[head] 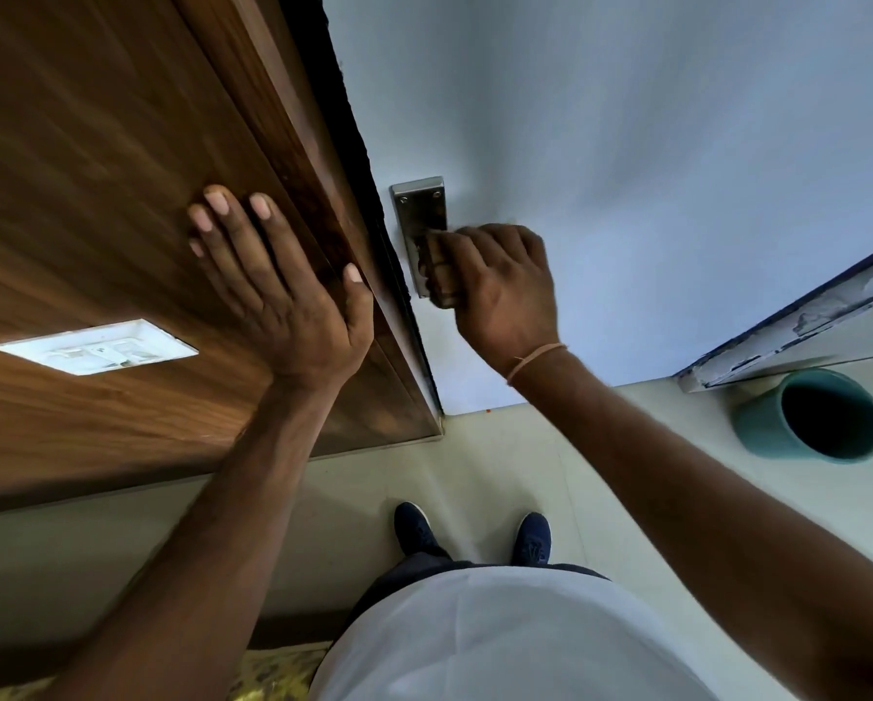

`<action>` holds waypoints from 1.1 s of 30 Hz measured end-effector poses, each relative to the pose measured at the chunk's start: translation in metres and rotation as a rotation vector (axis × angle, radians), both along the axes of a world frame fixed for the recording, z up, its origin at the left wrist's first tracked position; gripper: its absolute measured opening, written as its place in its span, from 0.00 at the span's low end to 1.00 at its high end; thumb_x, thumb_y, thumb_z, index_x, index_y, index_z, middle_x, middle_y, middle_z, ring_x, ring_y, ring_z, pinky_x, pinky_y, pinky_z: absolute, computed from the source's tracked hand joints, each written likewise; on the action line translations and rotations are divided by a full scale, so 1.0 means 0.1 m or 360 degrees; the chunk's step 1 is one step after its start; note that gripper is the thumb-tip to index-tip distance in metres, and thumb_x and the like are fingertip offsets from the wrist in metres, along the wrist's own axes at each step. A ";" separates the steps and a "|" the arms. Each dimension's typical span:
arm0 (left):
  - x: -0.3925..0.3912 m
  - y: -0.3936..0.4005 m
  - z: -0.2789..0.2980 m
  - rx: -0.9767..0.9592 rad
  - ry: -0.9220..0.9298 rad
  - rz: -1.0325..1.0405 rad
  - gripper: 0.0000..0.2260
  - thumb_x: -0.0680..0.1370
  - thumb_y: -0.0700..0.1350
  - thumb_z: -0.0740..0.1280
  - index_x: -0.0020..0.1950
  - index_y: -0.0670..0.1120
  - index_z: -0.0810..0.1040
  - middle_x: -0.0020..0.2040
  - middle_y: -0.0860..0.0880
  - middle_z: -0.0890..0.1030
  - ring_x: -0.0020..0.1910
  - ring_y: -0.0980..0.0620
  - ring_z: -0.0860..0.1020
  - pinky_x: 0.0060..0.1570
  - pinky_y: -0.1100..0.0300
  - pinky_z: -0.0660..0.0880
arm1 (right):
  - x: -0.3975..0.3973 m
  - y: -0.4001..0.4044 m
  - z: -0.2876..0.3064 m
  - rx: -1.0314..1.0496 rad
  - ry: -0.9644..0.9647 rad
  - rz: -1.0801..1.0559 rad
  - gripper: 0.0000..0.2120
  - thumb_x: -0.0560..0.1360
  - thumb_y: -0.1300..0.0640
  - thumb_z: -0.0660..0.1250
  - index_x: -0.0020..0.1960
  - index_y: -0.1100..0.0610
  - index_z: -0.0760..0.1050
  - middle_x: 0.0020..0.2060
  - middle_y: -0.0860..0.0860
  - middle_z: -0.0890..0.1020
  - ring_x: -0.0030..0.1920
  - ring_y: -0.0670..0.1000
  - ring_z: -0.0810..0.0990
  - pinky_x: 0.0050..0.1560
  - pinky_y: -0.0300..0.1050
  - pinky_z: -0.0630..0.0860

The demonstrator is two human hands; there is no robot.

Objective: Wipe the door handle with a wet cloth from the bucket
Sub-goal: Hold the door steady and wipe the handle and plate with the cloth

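A steel door handle plate (419, 202) is fixed near the left edge of a pale blue door (626, 144). My right hand (505, 290) is closed over the lever, gripping a small brownish cloth (437, 255) against it; the lever itself is hidden under the fingers and cloth. This hand looks slightly blurred. My left hand (282, 296) lies flat with fingers spread on the brown wooden panel (95, 144) beside the door, holding nothing. A teal bucket (758, 432) stands on the floor at the right, its inside dark.
A white switch plate (95, 346) sits on the wooden panel below my left hand. A chipped pale frame edge (803, 316) runs along the right, above the bucket. My dark blue shoes (419, 528) stand on the cream tiled floor close to the door.
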State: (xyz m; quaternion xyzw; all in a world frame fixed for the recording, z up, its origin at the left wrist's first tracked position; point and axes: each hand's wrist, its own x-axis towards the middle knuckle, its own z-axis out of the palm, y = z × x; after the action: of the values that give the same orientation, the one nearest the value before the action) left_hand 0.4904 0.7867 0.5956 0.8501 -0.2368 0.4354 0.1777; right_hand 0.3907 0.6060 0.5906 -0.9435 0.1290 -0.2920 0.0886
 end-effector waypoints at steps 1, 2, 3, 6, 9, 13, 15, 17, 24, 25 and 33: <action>0.00 0.01 0.00 0.0003 -0.0003 0.0000 0.36 0.80 0.51 0.66 0.79 0.30 0.61 0.75 0.23 0.67 0.78 0.24 0.61 0.80 0.30 0.59 | -0.04 -0.10 0.00 -0.0007 0.0010 0.0015 0.19 0.74 0.57 0.67 0.63 0.54 0.82 0.55 0.51 0.87 0.57 0.59 0.81 0.62 0.54 0.72; -0.01 0.01 0.00 0.0012 -0.0001 -0.0004 0.36 0.80 0.51 0.67 0.79 0.30 0.61 0.76 0.23 0.67 0.78 0.24 0.61 0.80 0.30 0.59 | -0.08 -0.21 -0.01 -0.0025 0.0019 0.0012 0.18 0.73 0.56 0.69 0.62 0.53 0.83 0.55 0.50 0.87 0.57 0.60 0.82 0.61 0.53 0.72; -0.01 0.02 0.01 0.0025 0.0004 -0.0006 0.36 0.80 0.51 0.68 0.80 0.30 0.61 0.76 0.23 0.67 0.78 0.24 0.61 0.81 0.31 0.59 | -0.10 -0.28 0.00 -0.0049 0.0037 0.0003 0.16 0.73 0.55 0.70 0.61 0.53 0.83 0.54 0.50 0.87 0.56 0.60 0.82 0.60 0.53 0.72; -0.01 0.04 0.01 0.0047 -0.0004 -0.0007 0.37 0.79 0.50 0.70 0.80 0.31 0.61 0.76 0.24 0.67 0.79 0.25 0.61 0.81 0.32 0.59 | -0.05 -0.31 0.02 -0.0076 0.0162 -0.0077 0.11 0.75 0.50 0.70 0.55 0.53 0.83 0.48 0.50 0.87 0.51 0.60 0.81 0.56 0.53 0.71; -0.01 0.03 0.01 0.0034 -0.0020 -0.0005 0.36 0.79 0.50 0.69 0.80 0.32 0.61 0.76 0.24 0.67 0.79 0.27 0.61 0.81 0.32 0.59 | 0.10 -0.21 0.12 -0.0071 0.0414 -0.0083 0.11 0.74 0.50 0.65 0.48 0.55 0.82 0.42 0.54 0.85 0.46 0.63 0.81 0.52 0.53 0.72; -0.01 0.01 0.00 0.0027 -0.0014 0.0000 0.36 0.80 0.50 0.68 0.80 0.31 0.61 0.76 0.24 0.67 0.78 0.26 0.61 0.80 0.31 0.60 | 0.25 -0.28 0.47 0.0095 0.0800 0.0117 0.06 0.74 0.49 0.67 0.45 0.51 0.78 0.42 0.55 0.83 0.48 0.63 0.82 0.48 0.49 0.68; -0.01 -0.02 0.00 -0.0001 -0.0002 -0.0004 0.35 0.80 0.51 0.67 0.79 0.31 0.61 0.76 0.23 0.67 0.78 0.25 0.61 0.80 0.30 0.60 | 0.30 -0.34 0.59 0.0151 0.0966 0.0187 0.05 0.75 0.49 0.68 0.47 0.49 0.76 0.42 0.54 0.80 0.49 0.63 0.82 0.46 0.47 0.68; -0.02 -0.03 0.00 -0.0012 -0.0001 -0.0007 0.34 0.81 0.51 0.65 0.79 0.30 0.61 0.76 0.23 0.67 0.78 0.24 0.61 0.80 0.29 0.60 | 0.31 -0.34 0.59 0.0143 0.0983 0.0227 0.06 0.76 0.49 0.67 0.47 0.47 0.70 0.44 0.56 0.82 0.50 0.64 0.82 0.46 0.47 0.68; -0.01 -0.04 -0.02 -0.0044 0.0025 -0.0013 0.34 0.80 0.50 0.65 0.78 0.27 0.63 0.75 0.21 0.66 0.76 0.20 0.64 0.78 0.26 0.61 | 0.15 -0.49 0.36 0.0055 0.0664 0.0538 0.10 0.73 0.51 0.65 0.51 0.55 0.75 0.48 0.55 0.84 0.52 0.64 0.82 0.47 0.47 0.64; -0.01 -0.05 -0.03 -0.0046 0.0029 -0.0016 0.34 0.80 0.50 0.65 0.77 0.27 0.63 0.75 0.21 0.66 0.76 0.19 0.64 0.77 0.25 0.61 | 0.14 -0.54 0.32 0.0050 0.0651 0.0579 0.13 0.71 0.54 0.65 0.54 0.56 0.77 0.49 0.55 0.84 0.53 0.63 0.82 0.47 0.47 0.65; 0.02 -0.05 -0.07 -0.0080 0.0042 0.0003 0.35 0.80 0.52 0.64 0.78 0.29 0.63 0.74 0.22 0.68 0.75 0.20 0.65 0.75 0.24 0.64 | -0.01 -0.43 -0.04 -0.0101 -0.0030 0.0511 0.23 0.76 0.66 0.62 0.68 0.61 0.81 0.63 0.58 0.85 0.61 0.63 0.84 0.64 0.56 0.77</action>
State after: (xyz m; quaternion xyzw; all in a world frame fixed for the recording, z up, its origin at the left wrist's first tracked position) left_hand 0.4929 0.7815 0.5886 0.8512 -0.2225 0.4303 0.2018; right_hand 0.3900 0.5632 0.5865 -0.9516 -0.0336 -0.2868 0.1055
